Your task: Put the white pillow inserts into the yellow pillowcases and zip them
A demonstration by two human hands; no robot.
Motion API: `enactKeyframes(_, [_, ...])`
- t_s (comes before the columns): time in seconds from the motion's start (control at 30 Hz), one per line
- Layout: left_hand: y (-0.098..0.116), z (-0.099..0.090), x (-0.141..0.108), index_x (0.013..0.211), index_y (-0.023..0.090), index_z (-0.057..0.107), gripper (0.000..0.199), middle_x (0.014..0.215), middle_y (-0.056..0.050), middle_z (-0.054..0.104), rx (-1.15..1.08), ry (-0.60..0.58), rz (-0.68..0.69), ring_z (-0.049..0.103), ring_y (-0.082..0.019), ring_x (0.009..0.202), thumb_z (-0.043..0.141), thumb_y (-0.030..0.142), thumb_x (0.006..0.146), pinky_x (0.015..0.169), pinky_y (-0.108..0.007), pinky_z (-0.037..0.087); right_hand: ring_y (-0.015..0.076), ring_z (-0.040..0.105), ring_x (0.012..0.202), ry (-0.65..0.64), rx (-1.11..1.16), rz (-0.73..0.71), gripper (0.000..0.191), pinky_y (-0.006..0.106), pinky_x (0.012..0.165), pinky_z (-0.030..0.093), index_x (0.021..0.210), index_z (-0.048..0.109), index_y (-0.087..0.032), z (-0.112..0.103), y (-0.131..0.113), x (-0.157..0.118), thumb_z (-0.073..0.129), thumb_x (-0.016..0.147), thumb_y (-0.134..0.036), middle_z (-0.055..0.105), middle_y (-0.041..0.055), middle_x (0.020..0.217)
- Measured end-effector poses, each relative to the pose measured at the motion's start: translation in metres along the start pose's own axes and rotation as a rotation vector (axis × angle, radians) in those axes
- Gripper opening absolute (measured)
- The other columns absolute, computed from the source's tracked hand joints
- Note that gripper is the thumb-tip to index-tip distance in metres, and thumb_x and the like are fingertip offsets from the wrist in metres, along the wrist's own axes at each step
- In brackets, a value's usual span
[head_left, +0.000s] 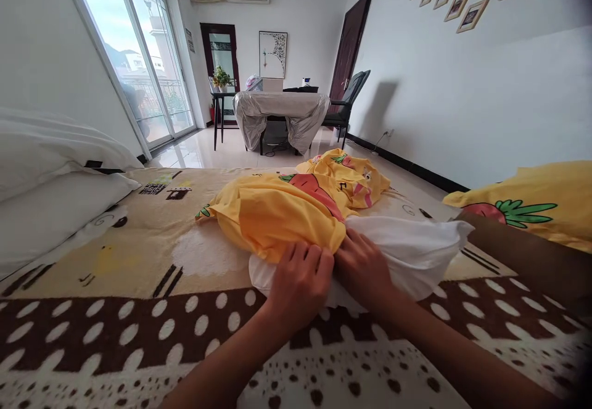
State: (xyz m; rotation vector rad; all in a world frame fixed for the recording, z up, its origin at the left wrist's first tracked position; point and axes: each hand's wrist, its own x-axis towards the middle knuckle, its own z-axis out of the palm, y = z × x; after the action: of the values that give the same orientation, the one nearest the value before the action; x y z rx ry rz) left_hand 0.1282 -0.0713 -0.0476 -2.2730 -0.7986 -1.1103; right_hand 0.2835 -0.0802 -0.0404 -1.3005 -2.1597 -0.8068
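A yellow fabric cover (263, 214) with a red carrot print, like a pillowcase, lies rumpled on the bed. A limp white piece (411, 242), a thin pillow or cloth, shows under its near edge and spreads out to the right. My left hand (300, 279) is closed, its curled fingers pinching the cover's near edge. Close against it, my right hand (363, 267) is also closed where yellow and white fabric meet. Its fingertips are hidden in the folds. Behind the cover, more yellow printed fabric (365, 181) is bunched up.
A patterned blanket (139, 267) covers the bed. White pillows (55, 211) lie on the left, and another yellow carrot-print piece (559, 199) is at the right. Beyond the bed stand a cloth-covered table (277, 103) and a dark chair (349, 100).
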Motion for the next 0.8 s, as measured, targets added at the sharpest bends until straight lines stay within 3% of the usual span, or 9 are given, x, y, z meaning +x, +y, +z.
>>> enactKeyframes(0.13, [0.003, -0.005, 0.003, 0.105, 0.011, 0.055, 0.023, 0.081, -0.005, 0.056, -0.069, -0.112, 0.053, 0.049, -0.021, 0.076, 0.046, 0.015, 0.084, 0.068, -0.036, 0.041, 0.0203, 0.046, 0.069, 0.118, -0.054, 0.062, 0.027, 0.030, 0.062, 0.034, 0.066, 0.061, -0.017, 0.007, 0.011, -0.025, 0.044, 0.087, -0.011, 0.057, 0.0073, 0.068])
enactKeyframes(0.27, [-0.005, -0.035, 0.012, 0.116, 0.010, 0.051, 0.039, 0.101, -0.009, 0.058, -0.185, -0.282, 0.031, 0.050, -0.024, 0.093, 0.048, 0.012, 0.077, 0.084, -0.039, 0.044, 0.0200, 0.052, 0.074, 0.174, -0.095, 0.199, 0.018, 0.029, 0.063, 0.038, 0.085, 0.062, -0.016, 0.009, 0.025, -0.038, 0.046, 0.090, -0.020, 0.061, 0.0086, 0.081])
enactKeyframes(0.33, [-0.008, -0.051, 0.014, 0.112, 0.013, 0.052, 0.035, 0.103, -0.009, 0.057, -0.149, -0.289, -0.041, 0.050, -0.024, 0.094, 0.049, 0.011, 0.077, 0.084, -0.041, 0.045, 0.0210, 0.056, 0.079, 0.184, -0.088, 0.271, 0.019, 0.029, 0.065, 0.041, 0.094, 0.061, -0.016, 0.008, 0.034, -0.040, 0.045, 0.091, -0.024, 0.063, 0.0100, 0.090])
enactKeyframes(0.43, [-0.010, -0.063, 0.013, 0.100, 0.015, 0.053, 0.019, 0.090, -0.007, 0.058, -0.096, -0.278, -0.125, 0.053, -0.023, 0.083, 0.050, 0.015, 0.081, 0.072, -0.039, 0.049, 0.0225, 0.059, 0.086, 0.164, -0.076, 0.372, 0.024, 0.030, 0.068, 0.045, 0.107, 0.058, -0.016, 0.003, 0.046, -0.045, 0.043, 0.092, -0.028, 0.063, 0.0109, 0.099])
enactKeyframes(0.5, [-0.010, -0.058, 0.012, 0.100, 0.016, 0.052, 0.017, 0.086, -0.006, 0.058, -0.100, -0.303, -0.153, 0.053, -0.022, 0.078, 0.051, 0.019, 0.084, 0.068, -0.038, 0.050, 0.0230, 0.060, 0.089, 0.139, -0.062, 0.406, 0.027, 0.031, 0.070, 0.046, 0.113, 0.056, -0.016, 0.001, 0.050, -0.049, 0.043, 0.092, -0.029, 0.062, 0.0110, 0.102])
enactKeyframes(0.6, [-0.012, -0.037, 0.010, 0.113, 0.016, 0.047, 0.029, 0.095, -0.007, 0.058, -0.134, -0.268, -0.195, 0.055, -0.023, 0.086, 0.054, 0.024, 0.086, 0.073, -0.039, 0.051, 0.0239, 0.060, 0.095, 0.162, -0.050, 0.410, 0.032, 0.032, 0.074, 0.047, 0.119, 0.056, -0.017, -0.002, 0.051, -0.054, 0.043, 0.092, -0.029, 0.061, 0.0119, 0.107])
enactKeyframes(0.73, [-0.018, -0.015, 0.009, 0.118, 0.016, 0.045, 0.041, 0.107, -0.011, 0.055, -0.148, -0.125, -0.284, 0.051, -0.027, 0.100, 0.060, 0.030, 0.083, 0.086, -0.043, 0.047, 0.0260, 0.058, 0.099, 0.331, -0.156, 0.397, 0.028, 0.040, 0.086, 0.042, 0.113, 0.061, -0.020, -0.004, 0.048, -0.057, 0.051, 0.088, -0.028, 0.059, 0.0123, 0.114])
enactKeyframes(0.8, [-0.020, -0.013, 0.008, 0.121, 0.015, 0.043, 0.047, 0.114, -0.012, 0.053, -0.185, -0.120, -0.298, 0.047, -0.028, 0.107, 0.063, 0.028, 0.080, 0.093, -0.045, 0.044, 0.0258, 0.058, 0.097, 0.450, -0.227, 0.372, 0.023, 0.042, 0.089, 0.039, 0.106, 0.063, -0.021, -0.007, 0.045, -0.059, 0.059, 0.084, -0.024, 0.058, 0.0109, 0.112])
